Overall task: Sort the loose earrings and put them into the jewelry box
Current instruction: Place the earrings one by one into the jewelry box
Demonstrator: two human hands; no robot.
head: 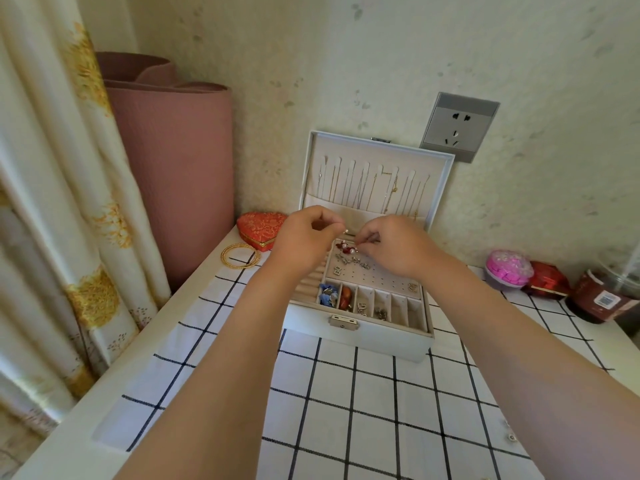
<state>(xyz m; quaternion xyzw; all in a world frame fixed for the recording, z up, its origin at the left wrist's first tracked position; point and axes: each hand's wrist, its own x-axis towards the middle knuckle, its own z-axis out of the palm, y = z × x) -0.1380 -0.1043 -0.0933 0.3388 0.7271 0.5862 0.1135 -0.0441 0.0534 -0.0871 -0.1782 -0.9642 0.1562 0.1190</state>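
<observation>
Well along: several earrings [353,262] already sit in the jewelry box [381,341]; left hand [306,237] and right hand [394,249] each pinch a tiny earring part [362,241] over it.

White table [104,375] under checked cloth [374,410], with jewelry box [381,341], heart box [261,225], bangles [240,257].

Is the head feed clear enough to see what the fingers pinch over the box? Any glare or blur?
Head view: soft even light, no glare on the jewelry box; the right hand seems to pinch the red earring; what the left hand pinches is too small to resolve; wide-angle bends the curtain; the far-right jar is smeared.
</observation>
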